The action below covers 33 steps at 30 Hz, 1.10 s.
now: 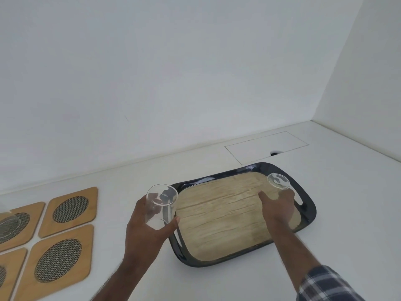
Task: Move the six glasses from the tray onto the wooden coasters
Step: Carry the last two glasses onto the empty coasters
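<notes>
A black tray with a wood-grain floor lies on the white counter at centre right. My left hand holds a clear glass upright in the air, just left of the tray's left handle. My right hand grips a second clear glass over the tray's far right corner. Wooden coasters with mesh centres lie at the far left; the two nearest the tray are bare. A glass stands on a coaster at the left edge, partly cut off.
A white wall runs behind the counter and another closes the right side. A thin rectangular outline with a small dark hole marks the counter behind the tray. Bare counter lies between the coasters and the tray.
</notes>
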### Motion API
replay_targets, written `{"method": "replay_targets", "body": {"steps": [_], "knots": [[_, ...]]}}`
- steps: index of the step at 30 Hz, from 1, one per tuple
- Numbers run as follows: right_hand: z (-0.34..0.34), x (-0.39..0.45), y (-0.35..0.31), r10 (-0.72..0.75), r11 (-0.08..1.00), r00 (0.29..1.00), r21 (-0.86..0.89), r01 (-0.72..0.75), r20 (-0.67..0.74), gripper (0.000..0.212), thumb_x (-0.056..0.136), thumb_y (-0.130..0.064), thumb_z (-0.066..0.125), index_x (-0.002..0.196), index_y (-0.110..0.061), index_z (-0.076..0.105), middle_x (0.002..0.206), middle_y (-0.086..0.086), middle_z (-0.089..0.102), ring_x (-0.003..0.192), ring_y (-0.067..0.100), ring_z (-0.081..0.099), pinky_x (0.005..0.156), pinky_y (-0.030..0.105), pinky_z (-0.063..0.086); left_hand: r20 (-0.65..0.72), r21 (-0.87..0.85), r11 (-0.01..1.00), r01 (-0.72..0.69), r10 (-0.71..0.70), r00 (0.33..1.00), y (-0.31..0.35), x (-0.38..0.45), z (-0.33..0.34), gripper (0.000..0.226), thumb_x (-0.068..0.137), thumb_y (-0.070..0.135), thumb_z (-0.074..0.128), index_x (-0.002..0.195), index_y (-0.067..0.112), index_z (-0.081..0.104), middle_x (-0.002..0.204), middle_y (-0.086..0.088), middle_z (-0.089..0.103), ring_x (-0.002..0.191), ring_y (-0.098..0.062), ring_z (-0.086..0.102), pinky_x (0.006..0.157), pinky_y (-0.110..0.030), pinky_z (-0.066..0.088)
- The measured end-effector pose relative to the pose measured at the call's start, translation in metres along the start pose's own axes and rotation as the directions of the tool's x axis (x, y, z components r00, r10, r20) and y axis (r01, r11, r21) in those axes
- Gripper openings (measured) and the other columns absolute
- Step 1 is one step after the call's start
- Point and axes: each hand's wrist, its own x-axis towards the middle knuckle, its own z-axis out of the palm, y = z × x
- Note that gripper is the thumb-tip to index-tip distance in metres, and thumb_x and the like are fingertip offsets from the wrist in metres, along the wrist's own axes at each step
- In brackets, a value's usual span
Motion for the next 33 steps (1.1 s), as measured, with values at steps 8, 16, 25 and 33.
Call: {"method": "replay_targets", "body": {"steps": [8,16,25,33], "knots": [[0.017,-0.064,-0.026,-0.2,0.979,0.974,0.071,0.193,0.11,0.063,0.068,-0.028,0.086,0.119,-0.014,0.051,0.106,0.0,0.059,0.101,0.023,0.057,0.086,0.033,0.043,-0.125,0.011,0.999,0.04,-0.038,0.991,-0.01,-0.004,-0.023,0.074,0.061,0.017,0.096,0.122,0.036,0.057,0.116,0.011,0.065,0.111,0.003,0.059,0.085,-0.01,0.042],[0.057,-0.142,-0.065,-0.367,0.929,0.862,0.19,0.318,0.35,0.059,0.065,-0.026,0.089,0.114,-0.018,0.056,0.099,-0.003,0.062,0.09,0.017,0.055,0.079,0.028,0.041,-0.367,0.088,0.99,0.108,-0.068,0.928,-0.035,0.0,-0.087,0.078,0.061,0.021,0.096,0.113,0.06,0.052,0.118,0.011,0.059,0.109,-0.01,0.055,0.088,-0.027,0.045],[0.114,-0.202,-0.094,-0.432,0.9,0.736,0.296,0.319,0.521,0.056,0.065,-0.025,0.089,0.112,-0.019,0.059,0.102,-0.006,0.067,0.094,0.01,0.06,0.078,0.014,0.041,-0.49,0.024,0.976,0.218,-0.179,0.853,-0.071,-0.006,-0.16,0.072,0.059,0.03,0.097,0.117,0.04,0.057,0.113,0.01,0.07,0.109,-0.015,0.066,0.092,-0.038,0.051],[0.163,-0.254,-0.11,-0.43,0.903,0.623,0.294,0.314,0.654,0.062,0.065,-0.031,0.087,0.116,-0.027,0.053,0.105,-0.019,0.059,0.097,-0.004,0.054,0.081,0.02,0.043,-0.486,-0.034,0.966,0.257,-0.24,0.84,-0.099,-0.004,-0.186,0.068,0.06,0.016,0.096,0.111,0.042,0.06,0.109,0.011,0.074,0.101,0.008,0.065,0.09,-0.027,0.049]]}}
